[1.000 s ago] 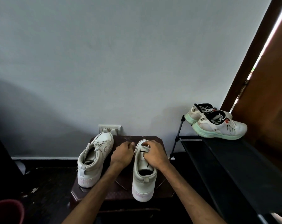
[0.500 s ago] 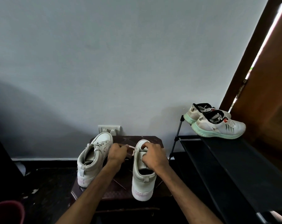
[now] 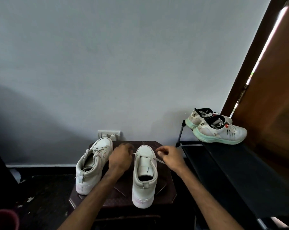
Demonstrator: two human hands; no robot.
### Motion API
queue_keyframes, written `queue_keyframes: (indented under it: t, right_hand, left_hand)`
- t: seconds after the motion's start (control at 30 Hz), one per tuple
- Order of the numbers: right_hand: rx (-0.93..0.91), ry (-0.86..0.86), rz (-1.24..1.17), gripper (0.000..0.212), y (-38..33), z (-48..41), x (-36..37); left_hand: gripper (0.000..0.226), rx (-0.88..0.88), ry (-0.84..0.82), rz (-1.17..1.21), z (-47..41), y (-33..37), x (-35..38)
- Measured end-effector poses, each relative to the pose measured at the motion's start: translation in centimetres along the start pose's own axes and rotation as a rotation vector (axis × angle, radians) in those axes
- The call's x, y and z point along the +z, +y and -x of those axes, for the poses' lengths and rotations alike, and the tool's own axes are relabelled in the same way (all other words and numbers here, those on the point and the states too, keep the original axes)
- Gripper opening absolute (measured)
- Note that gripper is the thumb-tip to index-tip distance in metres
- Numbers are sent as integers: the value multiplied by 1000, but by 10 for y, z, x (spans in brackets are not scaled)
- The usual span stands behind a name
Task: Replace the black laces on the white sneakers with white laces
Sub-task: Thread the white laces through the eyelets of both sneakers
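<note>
Right hand point(image 3: 171, 158) farther out, lace point(image 3: 159, 160) taut

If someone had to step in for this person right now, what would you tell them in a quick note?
Hands: left hand and right hand each grip one end of the flat white lace, drawn out sideways.
The lace crosses only the eyelets nearest the toe of the upright white sneaker on the dark brown stool.
Done: the other white sneaker, leaning beside it, already looks laced in white.
Left: thread the remaining eyelets and tie.
</note>
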State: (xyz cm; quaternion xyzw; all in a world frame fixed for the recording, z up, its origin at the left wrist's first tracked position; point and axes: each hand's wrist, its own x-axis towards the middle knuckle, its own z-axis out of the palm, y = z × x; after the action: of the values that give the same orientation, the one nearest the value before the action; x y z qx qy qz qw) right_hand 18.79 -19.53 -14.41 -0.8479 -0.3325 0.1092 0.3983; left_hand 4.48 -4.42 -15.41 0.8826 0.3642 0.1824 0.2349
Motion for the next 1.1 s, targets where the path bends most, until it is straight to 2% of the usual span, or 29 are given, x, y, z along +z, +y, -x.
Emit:
queue_keyframes:
  t: [0.1,0.3,0.43,0.5,0.67,0.8,0.87,0.97,1.1]
  right_hand:
    - [-36,-85,117,13,3,3,5]
    - [-3,-22,145,11,5,-3,16]
    - [28,-83,186,11,3,-10,14]
    - [35,-125,206,9,0,-14,12]
    - [-21,-199,264,12,-4,-19,14]
    - [-32,-212,418,23,-12,-21,17]
    - [-2,-249,462,31,-18,-21,16]
    - [46,-298,477,48,-26,-23,8]
    - [130,-436,468,49,-37,-20,-1]
  left_hand:
    - [18,-7,-99,7,0,6,7]
    - [21,-63,-37,-29,-3,9,10]
    - [17,-100,-136,59,-11,5,6]
    - [19,-63,-171,20,-12,6,2]
    - [4,-13,-151,-126,-12,-1,-2]
    - [18,18,-155,-217,-15,5,-11]
    - [15,-13,-210,-118,-16,10,-10]
    - [27,-116,-295,161,-21,4,-5]
    - [26,-107,-308,194,-19,4,-7]
